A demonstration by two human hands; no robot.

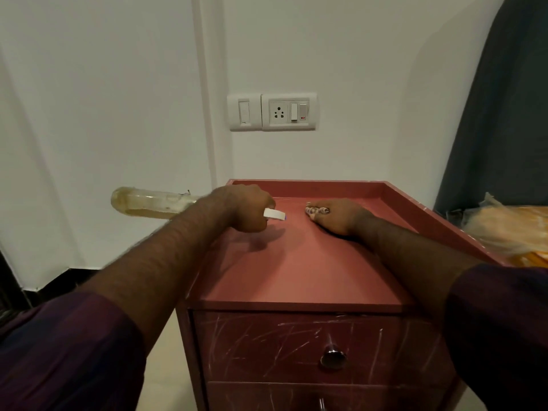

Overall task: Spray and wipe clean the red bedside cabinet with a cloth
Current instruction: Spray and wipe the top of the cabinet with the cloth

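Note:
The red bedside cabinet [296, 262] stands against the white wall, its flat top ringed by a low raised rim at the back and right. My left hand [246, 209] grips a clear spray bottle [148, 203] of yellowish liquid, held almost level over the top's left side. The bottle's body points left past the cabinet edge and its white nozzle [274, 215] points right. My right hand [341, 216] lies palm down on the top, a little right of the nozzle. It holds a small patterned cloth [317, 209], of which only a bit shows at the fingertips.
A white switch and socket plate [272, 111] is on the wall above the cabinet. A dark curtain [504, 114] hangs at the right, with yellow bedding [510, 229] below it. The scratched drawer front has a metal knob [333, 358]. Pale floor lies to the left.

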